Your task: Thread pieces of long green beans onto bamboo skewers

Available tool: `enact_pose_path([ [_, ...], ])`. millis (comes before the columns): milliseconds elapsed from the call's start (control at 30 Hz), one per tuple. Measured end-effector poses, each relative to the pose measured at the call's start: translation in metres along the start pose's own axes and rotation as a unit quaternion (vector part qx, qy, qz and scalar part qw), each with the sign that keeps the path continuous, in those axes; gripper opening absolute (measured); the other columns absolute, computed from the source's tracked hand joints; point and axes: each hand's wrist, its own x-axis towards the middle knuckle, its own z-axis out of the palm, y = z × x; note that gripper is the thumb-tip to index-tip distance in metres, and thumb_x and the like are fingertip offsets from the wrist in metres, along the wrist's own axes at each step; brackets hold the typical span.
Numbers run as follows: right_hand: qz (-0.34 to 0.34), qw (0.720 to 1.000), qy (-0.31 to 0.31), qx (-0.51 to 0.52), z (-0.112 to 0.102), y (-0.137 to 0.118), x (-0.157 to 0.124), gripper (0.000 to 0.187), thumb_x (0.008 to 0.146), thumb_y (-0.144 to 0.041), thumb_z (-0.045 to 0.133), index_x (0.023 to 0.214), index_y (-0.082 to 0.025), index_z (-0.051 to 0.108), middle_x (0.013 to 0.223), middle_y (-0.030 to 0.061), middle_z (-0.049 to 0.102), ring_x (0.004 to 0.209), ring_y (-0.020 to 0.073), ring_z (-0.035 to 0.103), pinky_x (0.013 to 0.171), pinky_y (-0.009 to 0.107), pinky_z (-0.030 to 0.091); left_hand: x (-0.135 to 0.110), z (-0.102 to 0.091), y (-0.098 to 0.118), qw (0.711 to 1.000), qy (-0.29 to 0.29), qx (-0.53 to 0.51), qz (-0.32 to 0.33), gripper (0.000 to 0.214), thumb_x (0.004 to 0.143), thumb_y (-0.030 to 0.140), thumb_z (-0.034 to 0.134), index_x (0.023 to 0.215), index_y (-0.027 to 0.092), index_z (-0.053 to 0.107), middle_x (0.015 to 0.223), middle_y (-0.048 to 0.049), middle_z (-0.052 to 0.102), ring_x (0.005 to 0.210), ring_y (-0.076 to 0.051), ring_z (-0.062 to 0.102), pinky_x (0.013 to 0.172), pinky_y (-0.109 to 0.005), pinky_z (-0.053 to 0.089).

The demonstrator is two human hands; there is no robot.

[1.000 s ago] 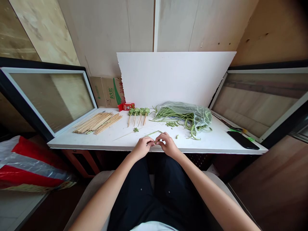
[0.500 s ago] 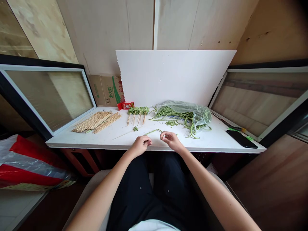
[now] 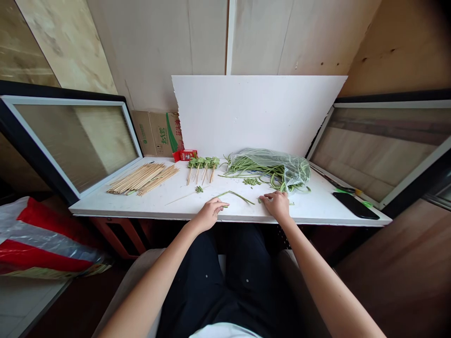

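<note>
Left hand [image 3: 210, 210] is sitting at the front edge of the white table [image 3: 317, 206], fingers nearly together; can't tell if they're gripping the green bit [image 3: 226, 206] at the tips. Right hand [image 3: 278, 204] is resting at a short bean piece [image 3: 260, 200], fingers curled, hold unclear. Bent long bean [image 3: 241, 197] is lying between hands, bagged long beans [image 3: 253, 164] behind.

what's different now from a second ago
The right hand has moved rightward, away from the left hand, to a small green piece on the table; whether it grips it is unclear. The bent bean now lies uncovered. Loose sticks and bagged beans stayed put.
</note>
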Motion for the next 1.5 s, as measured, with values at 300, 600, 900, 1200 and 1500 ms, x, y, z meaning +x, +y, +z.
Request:
enact_pose_path([
  [300,-0.17,0.919,-0.207,0.288,-0.044,-0.107,-0.008,0.041,0.099,-0.059,0.065,0.112,-0.024,0.082,0.102,0.0101,0.08,0.093,0.0259,0.069,0.083,0.038,0.053,0.001,0.004,0.017,0.997,0.028,-0.048,-0.047,0.051,0.097,0.016,0.064,0.148,0.022,0.061,0.097,-0.0055,0.079,0.093,-0.02,0.075,0.095,-0.035,0.057],
  [600,-0.25,0.878,-0.194,0.36,-0.041,-0.139,-0.029,0.02,0.098,-0.043,0.073,0.101,-0.026,0.083,0.092,0.0086,0.079,0.091,0.0272,0.065,0.089,0.046,0.051,0.003,0.003,0.019,0.996,0.054,-0.05,-0.043,0.028,0.095,0.026,0.071,0.123,0.02,0.073,0.092,-0.0057,0.081,0.09,-0.021,0.075,0.088,-0.034,0.059],
  [900,-0.238,0.896,-0.175,0.33,-0.029,-0.137,-0.035,0.009,0.1,-0.025,0.068,0.094,-0.024,0.074,0.09,0.0069,0.075,0.091,0.0262,0.057,0.085,0.042,0.049,0.002,0.004,0.017,0.999,0.04,0.005,-0.006,0.012,0.098,0.023,0.067,0.097,0.019,0.078,0.093,-0.0051,0.078,0.088,-0.02,0.071,0.083,-0.031,0.054],
  [1200,-0.24,0.899,-0.151,0.334,-0.028,-0.139,-0.037,0.013,0.101,-0.034,0.07,0.109,-0.027,0.077,0.095,0.0087,0.075,0.095,0.0283,0.058,0.083,0.042,0.05,0.002,0.001,0.013,0.998,0.05,0.023,0.001,0.017,0.099,0.019,0.063,0.097,0.019,0.08,0.089,-0.006,0.079,0.084,-0.02,0.071,0.082,-0.031,0.053],
  [1500,-0.244,0.889,-0.146,0.359,-0.025,-0.147,-0.045,0.016,0.094,-0.011,0.065,0.09,-0.024,0.073,0.09,0.0069,0.071,0.092,0.0263,0.059,0.087,0.043,0.047,0.002,0.002,0.015,0.997,0.014,0.082,-0.005,0.024,0.093,0.011,0.061,0.077,0.021,0.076,0.08,-0.003,0.076,0.082,-0.02,0.068,0.099,-0.04,0.044],
])
